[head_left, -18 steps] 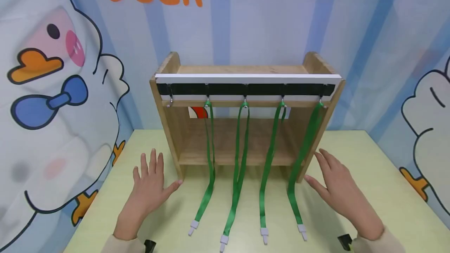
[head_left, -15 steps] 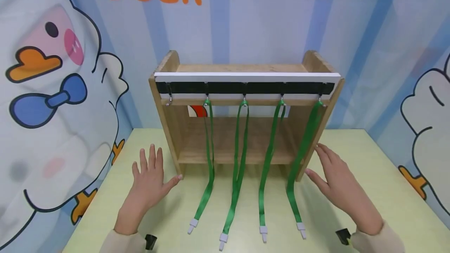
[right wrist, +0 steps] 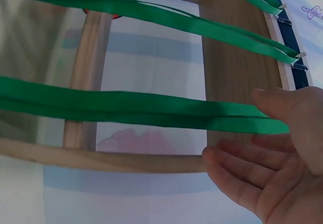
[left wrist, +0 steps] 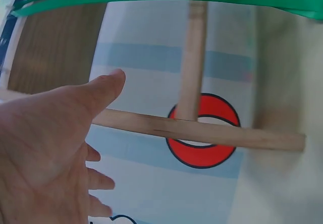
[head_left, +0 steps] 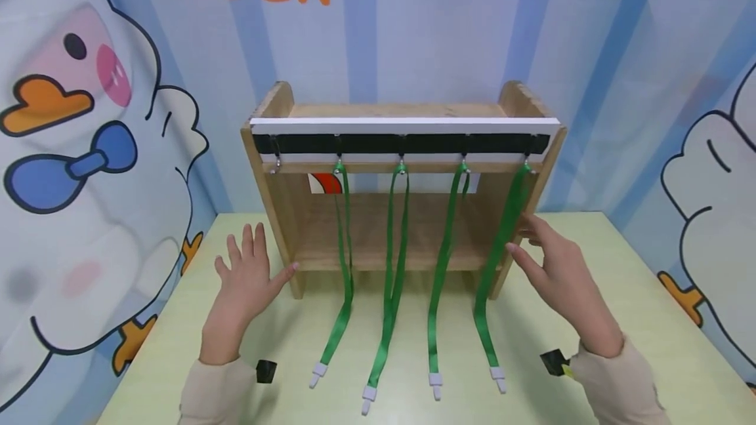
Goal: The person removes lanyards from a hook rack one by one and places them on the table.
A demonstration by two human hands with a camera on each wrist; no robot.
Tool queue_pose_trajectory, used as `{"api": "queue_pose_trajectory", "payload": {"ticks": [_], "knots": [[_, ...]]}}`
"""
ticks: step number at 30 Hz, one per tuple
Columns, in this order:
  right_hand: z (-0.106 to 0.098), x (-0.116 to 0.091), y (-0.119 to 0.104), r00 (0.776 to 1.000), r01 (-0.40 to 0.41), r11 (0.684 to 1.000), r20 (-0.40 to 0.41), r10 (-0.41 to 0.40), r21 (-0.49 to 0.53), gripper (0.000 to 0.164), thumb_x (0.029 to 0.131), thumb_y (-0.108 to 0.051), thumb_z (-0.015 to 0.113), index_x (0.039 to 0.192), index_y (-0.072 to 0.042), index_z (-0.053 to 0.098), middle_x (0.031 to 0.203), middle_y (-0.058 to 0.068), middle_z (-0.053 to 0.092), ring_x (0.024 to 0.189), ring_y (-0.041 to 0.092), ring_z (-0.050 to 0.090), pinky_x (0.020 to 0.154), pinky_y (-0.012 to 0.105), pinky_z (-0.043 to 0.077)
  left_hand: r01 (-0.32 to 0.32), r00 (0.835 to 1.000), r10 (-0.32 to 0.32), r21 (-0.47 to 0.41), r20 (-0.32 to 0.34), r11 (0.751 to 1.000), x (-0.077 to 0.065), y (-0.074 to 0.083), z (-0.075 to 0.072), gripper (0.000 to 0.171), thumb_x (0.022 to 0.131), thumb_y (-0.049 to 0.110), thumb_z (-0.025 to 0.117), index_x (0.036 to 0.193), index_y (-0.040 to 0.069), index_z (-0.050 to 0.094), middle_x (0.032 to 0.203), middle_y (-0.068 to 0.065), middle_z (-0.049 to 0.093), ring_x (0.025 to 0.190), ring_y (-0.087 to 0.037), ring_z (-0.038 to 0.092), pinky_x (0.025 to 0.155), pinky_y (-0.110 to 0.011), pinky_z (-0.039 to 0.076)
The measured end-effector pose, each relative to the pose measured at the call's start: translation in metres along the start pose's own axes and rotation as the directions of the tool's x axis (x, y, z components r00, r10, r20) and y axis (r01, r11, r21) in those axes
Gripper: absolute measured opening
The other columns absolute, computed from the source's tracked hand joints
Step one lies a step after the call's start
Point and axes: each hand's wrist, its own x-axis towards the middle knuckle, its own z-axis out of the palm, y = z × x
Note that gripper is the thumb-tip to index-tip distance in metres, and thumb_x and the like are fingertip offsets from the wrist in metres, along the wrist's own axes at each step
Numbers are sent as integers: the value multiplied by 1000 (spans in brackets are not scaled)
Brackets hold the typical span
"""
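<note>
Several green lanyards with white clips hang from the hooks on the front of a small wooden shelf [head_left: 369,262]. The rightmost lanyard [head_left: 502,235] is the one nearest my right hand [head_left: 561,274], which is at the shelf's right side panel with its fingers slightly bent. In the right wrist view, this lanyard [right wrist: 151,110] passes between the thumb and fingers without being gripped. My left hand [head_left: 248,281] is spread beside the left side panel, holding nothing; its thumb [left wrist: 108,85] points at the panel's edge. Whether either hand touches the wood, I cannot tell.
The leftmost hook [head_left: 276,162] carries no lanyard. A black strip [head_left: 372,143] on a white board [head_left: 331,125] runs across the shelf's top front. The shelf stands on a pale yellow table [head_left: 590,241], with a duck-print cloth [head_left: 437,31] behind and at both sides.
Both hands have moved up and forward along the shelf's sides. The right hand's fingers have come closer to the rightmost lanyard. The head view has shifted slightly; the lanyards hang as before.
</note>
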Motion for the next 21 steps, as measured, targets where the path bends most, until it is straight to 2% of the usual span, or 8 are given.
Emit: {"api": "queue_pose_trajectory", "payload": {"ticks": [5, 9, 12, 14, 16, 19, 21], "knots": [[3, 11, -5, 997, -2, 998, -83, 7, 69, 49, 97, -3, 68, 141, 6, 48, 121, 23, 67, 106, 39, 67, 89, 57, 53, 11, 1000, -12, -125, -8, 992, 7, -1, -5, 95, 102, 44, 57, 157, -10, 2, 161, -35, 6, 145, -58, 7, 108, -78, 15], [5, 18, -8, 986, -51, 990, -153, 71, 135, 46, 99, -5, 65, 140, 9, 50, 123, 27, 66, 107, 42, 67, 89, 54, 53, 8, 1000, -11, -224, -14, 975, 12, -1, -9, 93, 104, 44, 54, 158, -7, -1, 162, -34, 8, 146, -53, 14, 112, -71, 21], [6, 23, -10, 971, -112, 978, -188, 145, 176, 43, 100, -9, 65, 137, 9, 53, 122, 27, 66, 107, 41, 67, 90, 30, 56, 2, 1000, -9, -291, -21, 957, 16, -1, -8, 91, 104, 43, 54, 159, -4, -1, 163, -32, 10, 147, -51, 17, 113, -68, 23], [6, 26, -11, 962, -146, 968, -200, 187, 204, 42, 100, -12, 65, 135, 9, 55, 121, 26, 67, 107, 39, 67, 88, 14, 51, -19, 999, 3, -329, -47, 944, 19, -2, -4, 88, 104, 39, 55, 160, -3, 2, 163, -31, 15, 145, -51, 24, 111, -67, 29], [7, 29, -13, 953, -173, 959, -208, 221, 224, 41, 100, -13, 66, 133, 8, 58, 119, 24, 68, 105, 34, 68, 84, 4, 43, -52, 996, 23, -375, -81, 926, 23, -2, 1, 83, 105, 33, 56, 160, -2, 5, 162, -29, 20, 142, -50, 32, 107, -66, 37], [8, 32, -14, 942, -197, 946, -219, 255, 258, 39, 98, -14, 69, 130, 8, 60, 117, 23, 69, 100, 12, 67, 82, 5, 45, -98, 992, 52, -429, -117, 898, 26, -2, 8, 77, 105, 27, 56, 159, -3, 9, 158, -29, 28, 135, -50, 41, 99, -64, 46], [8, 33, -15, 935, -208, 940, -227, 272, 270, 39, 97, -13, 70, 129, 8, 61, 116, 22, 69, 95, -2, 62, 83, 7, 46, -117, 990, 66, -453, -126, 884, 27, -1, 12, 75, 105, 24, 56, 158, -4, 11, 155, -30, 32, 134, -49, 43, 98, -64, 47]]}}
